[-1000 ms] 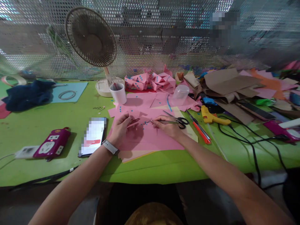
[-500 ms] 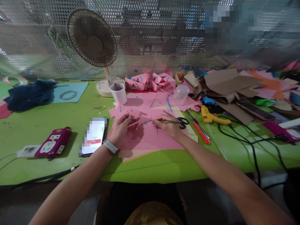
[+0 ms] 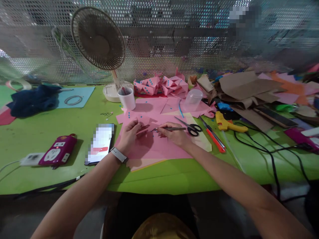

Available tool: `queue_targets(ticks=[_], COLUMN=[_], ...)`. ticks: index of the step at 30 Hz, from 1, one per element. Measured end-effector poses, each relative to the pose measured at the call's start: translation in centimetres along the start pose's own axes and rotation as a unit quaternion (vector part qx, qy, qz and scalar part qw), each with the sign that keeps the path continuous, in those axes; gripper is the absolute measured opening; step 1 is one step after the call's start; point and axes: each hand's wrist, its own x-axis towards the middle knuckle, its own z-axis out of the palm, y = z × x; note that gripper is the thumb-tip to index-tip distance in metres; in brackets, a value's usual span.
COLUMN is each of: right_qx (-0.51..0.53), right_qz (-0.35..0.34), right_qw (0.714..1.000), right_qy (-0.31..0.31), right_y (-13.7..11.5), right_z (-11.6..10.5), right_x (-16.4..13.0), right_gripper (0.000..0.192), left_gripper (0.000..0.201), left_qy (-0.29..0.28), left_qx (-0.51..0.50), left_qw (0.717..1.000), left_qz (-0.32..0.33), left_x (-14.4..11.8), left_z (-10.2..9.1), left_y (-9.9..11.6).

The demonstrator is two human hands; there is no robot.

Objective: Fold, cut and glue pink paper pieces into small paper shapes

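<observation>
A: Where was the small pink paper piece (image 3: 142, 127)?

B: On the big pink sheet (image 3: 159, 146), near the middle of the green table (image 3: 62, 126); the left hand (image 3: 129, 134) pinched it by its left side, fingers closed on it.

A: And the right hand (image 3: 174, 134)?

B: Closed around thin metal tweezers (image 3: 167, 129); their long axis ran left to right, tip pointing left at the piece and just beside it; I couldn't tell whether the tip touched. The hands stood apart, the piece between them, the left one nearer.

A: What lay around?

B: Scissors (image 3: 190, 126) and an orange knife (image 3: 213, 135) just right; a yellow glue gun (image 3: 228, 123) further right; a white cup (image 3: 127, 98) and folded dotted pink shapes (image 3: 161, 85) beyond; a fan (image 3: 98, 38) at the far left; a phone (image 3: 100, 143) left of the sheet.
</observation>
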Motion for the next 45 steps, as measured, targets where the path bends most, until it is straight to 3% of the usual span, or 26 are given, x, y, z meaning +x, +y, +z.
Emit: queue_targets(ticks=[6,18,26,30,35,41,45], right_qx=[0.011,-0.011,-0.214,-0.156,-0.121,-0.147,-0.157], right_qz=[0.034,0.009,-0.059,0.019,0.047,-0.001,-0.032], right_qw=[0.998,0.999,0.975,0.987,0.987,0.987,0.983], right_qy=[0.056,0.05,0.005,-0.044,-0.09,-0.065,-0.086], right_y=[0.1,0.1,-1.5,-2.6,-2.5,-2.1,-2.1], right_z=[-1.0,-1.2,-1.7,-2.4,-3.0,-3.0,-3.1], right_x=[0.2,-0.3,-1.1,-1.4,-1.4,-1.3,-1.3], right_gripper=[0.039,0.038,0.029,0.035,0.037,0.034,0.029], left_gripper=[0.009,0.011,0.008,0.012,0.014,0.006,0.006], left_qy=[-0.017,-0.02,-0.01,-0.015,-0.015,-0.013,-0.014], left_qx=[-0.003,0.006,-0.004,-0.006,-0.022,-0.03,-0.032], left_qw=[1.0,1.0,1.0,1.0,0.999,0.999,0.999], left_qz=[-0.002,-0.016,-0.008,-0.018,-0.021,-0.019,-0.005], left_x=[-0.1,-0.3,-0.6,-0.4,-0.2,-0.3,-0.1], left_z=[-0.1,0.0,0.3,0.1,-0.1,0.0,0.0], left_y=[0.0,0.2,0.4,0.2,0.0,0.1,0.0])
